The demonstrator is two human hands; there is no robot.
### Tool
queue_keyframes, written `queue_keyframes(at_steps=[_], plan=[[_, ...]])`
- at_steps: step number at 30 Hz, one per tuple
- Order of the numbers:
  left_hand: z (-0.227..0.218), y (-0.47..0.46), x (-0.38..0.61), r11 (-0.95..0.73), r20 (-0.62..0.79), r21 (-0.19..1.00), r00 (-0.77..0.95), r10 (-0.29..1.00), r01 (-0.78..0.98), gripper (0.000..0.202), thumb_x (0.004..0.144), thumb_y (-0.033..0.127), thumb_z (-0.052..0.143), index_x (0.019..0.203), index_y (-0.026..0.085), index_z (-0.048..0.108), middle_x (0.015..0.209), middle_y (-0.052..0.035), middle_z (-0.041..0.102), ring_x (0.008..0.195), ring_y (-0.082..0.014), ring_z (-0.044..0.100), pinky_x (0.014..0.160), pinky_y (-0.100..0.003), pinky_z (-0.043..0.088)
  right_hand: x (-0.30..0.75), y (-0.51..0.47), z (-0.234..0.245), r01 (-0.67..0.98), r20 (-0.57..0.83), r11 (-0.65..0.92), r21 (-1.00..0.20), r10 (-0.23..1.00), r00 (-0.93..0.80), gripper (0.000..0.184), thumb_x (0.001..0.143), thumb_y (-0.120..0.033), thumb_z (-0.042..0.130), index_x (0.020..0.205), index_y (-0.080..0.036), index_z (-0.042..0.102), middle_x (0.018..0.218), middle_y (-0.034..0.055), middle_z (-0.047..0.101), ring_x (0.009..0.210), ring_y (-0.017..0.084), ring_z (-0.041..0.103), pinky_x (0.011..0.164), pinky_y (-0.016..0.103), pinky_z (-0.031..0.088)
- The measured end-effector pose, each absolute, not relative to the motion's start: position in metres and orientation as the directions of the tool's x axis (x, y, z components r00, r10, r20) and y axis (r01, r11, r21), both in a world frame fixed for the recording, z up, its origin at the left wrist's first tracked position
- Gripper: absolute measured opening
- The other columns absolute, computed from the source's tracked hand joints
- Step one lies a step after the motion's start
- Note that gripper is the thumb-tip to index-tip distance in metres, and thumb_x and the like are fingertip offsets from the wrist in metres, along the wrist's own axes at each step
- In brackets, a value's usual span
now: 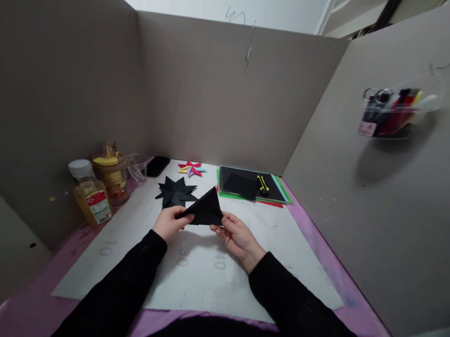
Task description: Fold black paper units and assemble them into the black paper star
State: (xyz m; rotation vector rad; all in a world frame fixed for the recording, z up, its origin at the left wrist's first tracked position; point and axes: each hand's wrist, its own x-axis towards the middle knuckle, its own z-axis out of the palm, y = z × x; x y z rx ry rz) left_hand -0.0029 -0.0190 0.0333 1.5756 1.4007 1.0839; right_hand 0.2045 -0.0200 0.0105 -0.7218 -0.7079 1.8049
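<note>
A piece of black paper folded into a triangle [206,209] is held up above the white sheet, its point facing away from me. My left hand [171,222] pinches its left corner between thumb and fingers. At the right corner, my right hand [239,239] grips it the same way, thumb on top. Just behind my left hand lies a black folded-paper star [176,191] with several points. Farther back is a smaller multicoloured paper star [191,169].
Stacked coloured paper [227,177] with a yellow-and-black cutter [263,185] lies at the back right. On the left stand a bottle [92,199], a jar [115,177], a clear cup [138,167] and a black phone-like object [158,166]. A tool holder [389,117] hangs on the right wall.
</note>
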Motion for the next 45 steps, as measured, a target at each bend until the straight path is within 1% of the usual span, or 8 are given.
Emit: queue_keyframes(at_steps=[4,8,14,19,23,29,39,45], plan=[[0.035,-0.02,-0.002,-0.129,0.123,0.926,0.038,0.992,0.356,0.029,0.064,0.044,0.063,0.062,0.015,0.059,0.046,0.0043,0.047,0.045,-0.0097,0.042,0.049,-0.023,0.032,0.205,-0.018,0.009,-0.613,-0.13,-0.314,-0.725,0.936,-0.327,0.016,0.082,-0.019,0.06,0.096,-0.014,0.055,0.08,0.0063,0.065,0.066,0.015,0.067,0.052,0.019,0.054],[0.035,-0.021,0.0,-0.151,0.138,0.921,0.063,0.988,0.36,0.026,0.064,0.041,0.062,0.065,0.015,0.061,0.049,0.0036,0.049,0.047,-0.0102,0.044,0.05,-0.023,0.034,0.206,-0.018,0.009,-0.596,-0.188,-0.351,-0.722,0.929,-0.319,0.014,0.084,-0.024,0.057,0.092,-0.014,0.055,0.078,0.007,0.065,0.062,0.015,0.066,0.047,0.018,0.052],[0.035,-0.019,0.0,-0.168,0.156,0.913,0.06,0.986,0.373,0.019,0.062,0.033,0.062,0.066,0.014,0.063,0.051,0.003,0.052,0.049,-0.0102,0.046,0.05,-0.022,0.035,0.208,-0.019,0.013,-0.598,-0.233,-0.4,-0.695,0.911,-0.339,0.011,0.078,-0.012,0.059,0.089,-0.013,0.059,0.082,0.0057,0.066,0.07,0.014,0.065,0.054,0.019,0.053],[0.037,-0.018,-0.004,-0.115,0.081,0.926,0.108,0.991,0.36,0.014,0.058,0.024,0.06,0.067,0.014,0.065,0.051,0.0025,0.054,0.048,-0.0106,0.047,0.049,-0.022,0.036,0.21,-0.017,0.012,-0.533,-0.314,-0.492,-0.688,0.864,-0.394,0.017,0.076,-0.004,0.056,0.092,-0.01,0.06,0.082,0.0065,0.067,0.067,0.013,0.065,0.063,0.021,0.056],[0.036,-0.015,-0.008,-0.084,0.023,0.914,0.155,0.988,0.397,0.016,0.063,0.028,0.058,0.066,0.014,0.066,0.044,0.0033,0.051,0.04,-0.0083,0.04,0.044,-0.021,0.03,0.213,-0.018,0.01,-0.463,-0.357,-0.546,-0.698,0.826,-0.437,0.019,0.078,-0.004,0.054,0.096,-0.008,0.058,0.083,0.0084,0.066,0.064,0.013,0.065,0.057,0.02,0.056],[0.027,-0.009,-0.016,-0.164,0.08,0.89,0.208,0.975,0.426,0.027,0.071,0.038,0.054,0.065,0.014,0.065,0.044,0.0032,0.048,0.04,-0.0079,0.037,0.043,-0.021,0.026,0.214,-0.023,0.02,-0.353,-0.335,-0.584,-0.731,0.758,-0.56,0.017,0.081,-0.003,0.049,0.096,-0.006,0.057,0.079,0.0099,0.065,0.058,0.009,0.064,0.056,0.014,0.054],[0.037,-0.015,-0.008,-0.179,0.066,0.881,0.261,0.963,0.439,0.022,0.067,0.033,0.055,0.063,0.014,0.065,0.044,0.0036,0.046,0.043,-0.009,0.039,0.045,-0.022,0.03,0.213,-0.022,0.01,-0.197,-0.354,-0.588,-0.785,0.686,-0.636,0.011,0.082,-0.012,0.051,0.093,-0.013,0.054,0.071,0.0047,0.064,0.044,0.008,0.057,0.037,0.014,0.043],[0.038,-0.018,-0.004,-0.201,0.07,0.881,0.302,0.951,0.429,0.021,0.068,0.03,0.055,0.067,0.013,0.066,0.049,0.0025,0.051,0.044,-0.009,0.042,0.046,-0.021,0.034,0.208,-0.023,0.003,-0.194,-0.27,-0.492,-0.849,0.718,-0.642,0.02,0.075,-0.027,0.064,0.085,-0.011,0.06,0.069,0.0051,0.065,0.047,0.011,0.058,0.043,0.021,0.048]])
